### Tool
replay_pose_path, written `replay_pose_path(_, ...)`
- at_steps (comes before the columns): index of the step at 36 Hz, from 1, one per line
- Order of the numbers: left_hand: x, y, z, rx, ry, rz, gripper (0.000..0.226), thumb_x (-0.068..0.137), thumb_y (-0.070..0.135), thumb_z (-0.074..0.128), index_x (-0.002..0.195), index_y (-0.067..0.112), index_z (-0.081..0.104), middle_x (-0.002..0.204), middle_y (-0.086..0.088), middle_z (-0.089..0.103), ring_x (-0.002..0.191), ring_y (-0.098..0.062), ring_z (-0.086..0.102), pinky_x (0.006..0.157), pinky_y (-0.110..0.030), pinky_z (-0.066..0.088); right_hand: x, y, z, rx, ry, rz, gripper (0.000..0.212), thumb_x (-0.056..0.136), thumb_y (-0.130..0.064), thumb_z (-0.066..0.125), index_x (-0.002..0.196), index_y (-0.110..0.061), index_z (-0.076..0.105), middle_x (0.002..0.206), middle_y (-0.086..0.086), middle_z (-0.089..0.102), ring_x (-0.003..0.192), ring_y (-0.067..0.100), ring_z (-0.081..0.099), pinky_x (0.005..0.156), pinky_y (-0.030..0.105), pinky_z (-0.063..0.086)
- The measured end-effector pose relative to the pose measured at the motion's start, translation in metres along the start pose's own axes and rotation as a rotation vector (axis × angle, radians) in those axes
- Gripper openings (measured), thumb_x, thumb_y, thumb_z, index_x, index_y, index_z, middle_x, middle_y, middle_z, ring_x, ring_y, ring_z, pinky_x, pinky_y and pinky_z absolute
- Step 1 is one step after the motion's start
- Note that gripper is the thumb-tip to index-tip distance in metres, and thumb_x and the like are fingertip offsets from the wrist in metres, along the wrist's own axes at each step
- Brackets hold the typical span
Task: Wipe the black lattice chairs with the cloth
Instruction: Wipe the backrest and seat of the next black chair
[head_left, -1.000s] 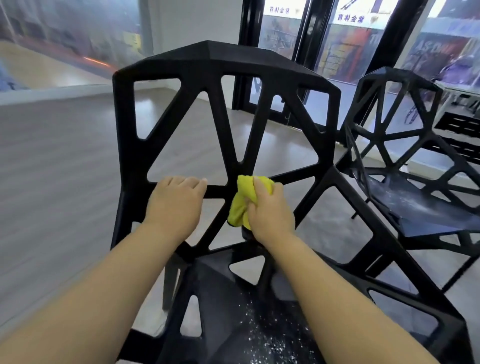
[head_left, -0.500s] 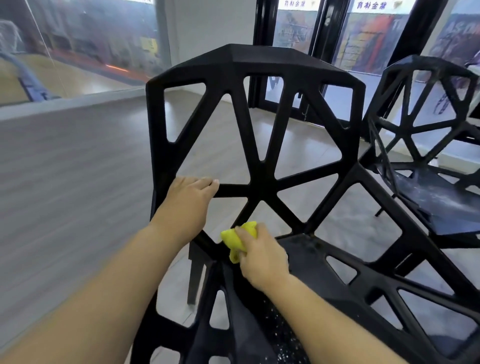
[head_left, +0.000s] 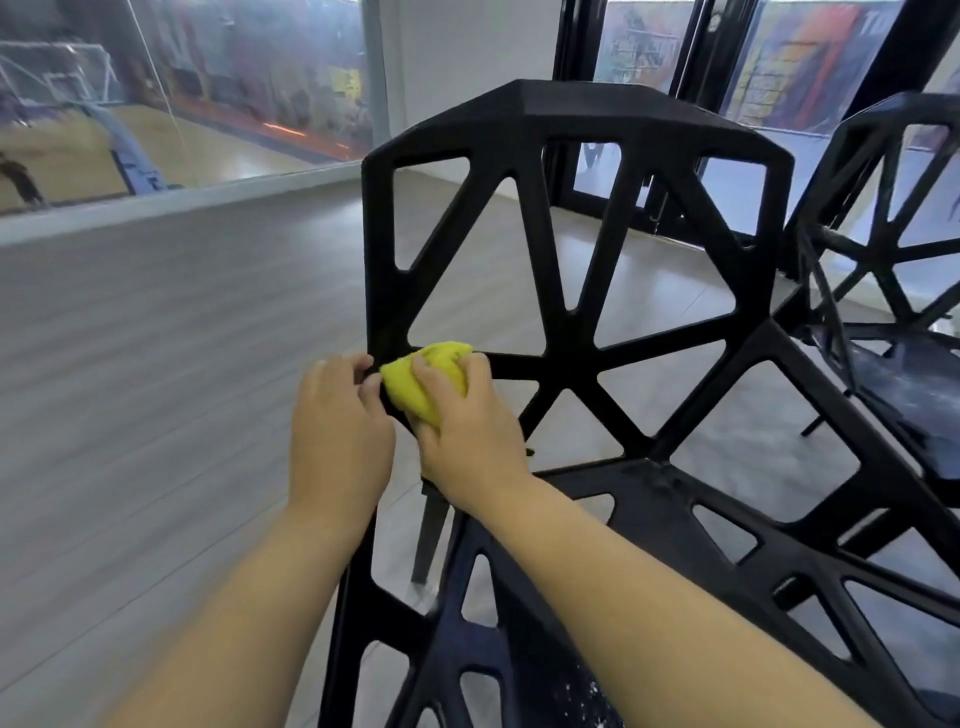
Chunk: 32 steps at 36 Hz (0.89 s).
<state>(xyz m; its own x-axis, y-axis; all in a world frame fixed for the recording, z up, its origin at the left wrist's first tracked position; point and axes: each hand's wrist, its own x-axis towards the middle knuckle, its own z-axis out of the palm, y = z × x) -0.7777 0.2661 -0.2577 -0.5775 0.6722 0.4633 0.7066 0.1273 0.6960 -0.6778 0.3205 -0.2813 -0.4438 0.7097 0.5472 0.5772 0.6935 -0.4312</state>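
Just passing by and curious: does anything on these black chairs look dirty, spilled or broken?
Yes: white specks are scattered over the near chair's seat, and the second chair's seat on the right looks smeared with pale dust. Nothing looks broken.

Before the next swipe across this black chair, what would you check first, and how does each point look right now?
1. Grip on the cloth by the right hand: ok.
2. The cloth pressed against a crossbar of the chair: ok.
3. Back's left edge held by the left hand: ok.
4. Seat free of white specks: not ok.
5. Seat of the second chair clean: not ok, looks dusty.
6. Underside of the cloth clean: cannot tell.
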Motion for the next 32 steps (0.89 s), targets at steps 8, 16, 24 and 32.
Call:
replay_pose_path(8,-0.008,-0.003,-0.01,0.065,-0.029,0.054,0.03,0.098,0.012,0.043,0.122,0.006,0.06,0.112,-0.007,0.064,0.104,-0.02,0.055,0.076,-0.008,0.027,-0.032,0.036,0.009,-0.129,-0.198,0.061,0.055,0.089,-0.024,0.057,0.142,-0.027,0.04,0.13,0.014,0.04,0.095,0.033,0.052,0.066,0.038,0.048)
replay_pose_path(16,-0.011,0.001,-0.014,0.059,-0.038,0.055,0.031,0.099,0.014,0.042,0.124,0.008,0.059,0.114,-0.004,0.064,0.098,-0.009,0.054,0.077,-0.006,0.028,-0.047,0.052,-0.006,-0.27,-0.443,0.19,0.049,0.097,-0.03,0.045,0.143,-0.035,0.032,0.135,0.008,0.029,0.105,0.034,0.05,0.077,0.037,0.045)
replay_pose_path(24,-0.021,-0.007,-0.017,0.016,-0.087,-0.093,0.024,0.098,0.025,0.039,0.092,0.017,0.061,0.069,0.005,0.057,0.067,-0.01,0.053,0.053,-0.025,0.033,0.006,-0.002,-0.018,0.121,-0.176,0.265,0.041,0.094,-0.038,0.05,0.134,-0.035,0.044,0.116,0.001,0.039,0.094,0.025,0.053,0.079,0.035,0.046)
replay_pose_path(32,-0.019,-0.005,-0.01,-0.054,-0.084,-0.104,0.025,0.098,0.024,0.041,0.084,0.016,0.06,0.067,-0.001,0.059,0.062,-0.011,0.052,0.055,-0.023,0.038,-0.035,0.021,0.004,0.0,-0.204,0.141,0.049,0.095,-0.034,0.051,0.142,-0.026,0.04,0.135,0.009,0.034,0.1,0.03,0.049,0.074,0.034,0.046)
